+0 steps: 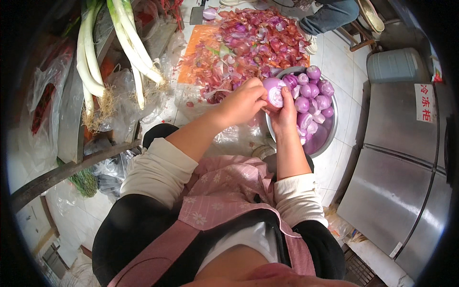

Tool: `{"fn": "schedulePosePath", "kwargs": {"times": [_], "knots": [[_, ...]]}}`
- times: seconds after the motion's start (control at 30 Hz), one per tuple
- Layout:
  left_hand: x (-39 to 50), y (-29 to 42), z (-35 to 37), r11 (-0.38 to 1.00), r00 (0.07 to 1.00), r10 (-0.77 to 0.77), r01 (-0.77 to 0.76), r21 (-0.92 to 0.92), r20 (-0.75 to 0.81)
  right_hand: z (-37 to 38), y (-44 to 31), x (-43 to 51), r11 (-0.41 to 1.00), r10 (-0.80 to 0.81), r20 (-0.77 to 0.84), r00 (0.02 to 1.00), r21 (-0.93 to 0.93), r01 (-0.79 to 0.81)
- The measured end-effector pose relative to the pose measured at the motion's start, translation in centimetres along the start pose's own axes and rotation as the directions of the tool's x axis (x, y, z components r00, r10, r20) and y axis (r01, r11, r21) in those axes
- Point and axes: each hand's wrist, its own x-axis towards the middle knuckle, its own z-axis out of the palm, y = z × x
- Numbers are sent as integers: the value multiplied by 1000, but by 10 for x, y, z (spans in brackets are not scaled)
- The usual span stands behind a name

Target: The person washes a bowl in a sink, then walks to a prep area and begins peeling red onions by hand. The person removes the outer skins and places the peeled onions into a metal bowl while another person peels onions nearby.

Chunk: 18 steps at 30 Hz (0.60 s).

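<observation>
A red onion (275, 94) with a cut face showing pale rings is held between my two hands. My right hand (283, 114) cups it from below and the right, the thumb on its side. The fingers of my left hand (247, 97) are bent against its left side; whether they pinch a bit of skin is hidden. Just beyond my right hand stands a metal basin (335, 131) holding many peeled red onions (311, 90), some with cut ends. A heap of papery onion skins (251, 39) lies on an orange sheet (193, 39) ahead of my hands.
Leeks (134, 50) with roots hang over a metal rack (75, 118) at left, among plastic bags. A cleaver (197, 15) lies past the heap. Another person's leg (331, 18) is at the upper right. A steel freezer cabinet (391, 172) stands at right.
</observation>
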Motion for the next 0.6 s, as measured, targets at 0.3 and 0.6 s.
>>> {"fn": "schedulePosePath", "kwargs": {"times": [0.3,0.6], "knots": [[1,-7,4,990,987,72,-88,109,144,-1,0,2,951,292,-116,949,137,-276],[-7,15,8,989,910,-112,61,138,399,-13,11,8,963,216,-117,969,192,-192]]}}
